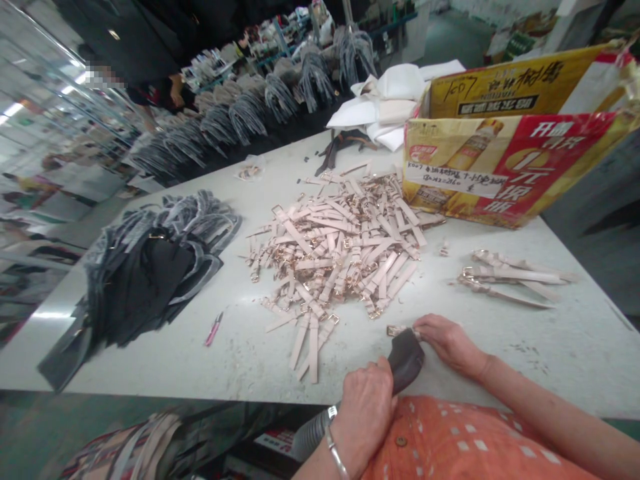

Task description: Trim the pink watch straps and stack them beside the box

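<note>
My left hand [367,393] is closed round a dark hose nozzle [406,360]. A grey corrugated hose [313,433] runs below my left wrist, under the table's edge. My right hand [450,343] pinches a pale pink buckle strap [397,330] just beyond the nozzle's wide mouth. Part of that strap is hidden behind the nozzle and my fingers. Beyond my hands lies a large heap of pale pink buckle straps [345,240] with gold-coloured buckles. A smaller group of straps [520,277] rests to the right of the heap.
A yellow and red cardboard box [460,167] stands at the right rear. Black bag pieces with wrapped handles [150,267] are piled at the left. A pink-handled cutter [214,329] lies on the table [240,363]. Rows of wrapped handles [245,113] and another person's hand [177,90] appear behind.
</note>
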The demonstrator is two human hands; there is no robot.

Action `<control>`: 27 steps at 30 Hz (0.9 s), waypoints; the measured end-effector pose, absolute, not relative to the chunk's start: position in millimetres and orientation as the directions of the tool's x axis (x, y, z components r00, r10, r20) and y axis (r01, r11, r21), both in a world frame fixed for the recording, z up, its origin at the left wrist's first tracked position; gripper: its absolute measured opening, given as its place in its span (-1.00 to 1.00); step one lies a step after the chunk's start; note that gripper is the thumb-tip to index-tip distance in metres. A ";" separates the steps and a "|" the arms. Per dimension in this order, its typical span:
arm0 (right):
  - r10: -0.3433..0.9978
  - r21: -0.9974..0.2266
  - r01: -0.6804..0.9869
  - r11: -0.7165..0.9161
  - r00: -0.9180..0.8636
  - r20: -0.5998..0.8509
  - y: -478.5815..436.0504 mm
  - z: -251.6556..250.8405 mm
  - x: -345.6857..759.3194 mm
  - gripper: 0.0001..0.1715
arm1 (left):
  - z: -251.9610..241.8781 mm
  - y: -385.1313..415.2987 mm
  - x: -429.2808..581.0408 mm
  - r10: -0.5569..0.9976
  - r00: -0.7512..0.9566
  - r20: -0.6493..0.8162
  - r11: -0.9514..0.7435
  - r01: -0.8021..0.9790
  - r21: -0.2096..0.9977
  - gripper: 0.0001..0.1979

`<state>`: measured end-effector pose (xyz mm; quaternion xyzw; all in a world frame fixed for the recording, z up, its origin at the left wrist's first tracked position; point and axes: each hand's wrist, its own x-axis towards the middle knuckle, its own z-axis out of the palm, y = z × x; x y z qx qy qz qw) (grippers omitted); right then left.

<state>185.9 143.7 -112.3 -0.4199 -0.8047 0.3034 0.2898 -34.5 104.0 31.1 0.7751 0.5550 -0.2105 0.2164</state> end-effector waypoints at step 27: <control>0.847 -0.728 0.506 0.462 -0.496 0.192 146.7 -115.2 186.6 -0.67 | 22.8 113.3 -70.6 0.805 0.232 -0.546 -0.232 0.970 0.070 -0.59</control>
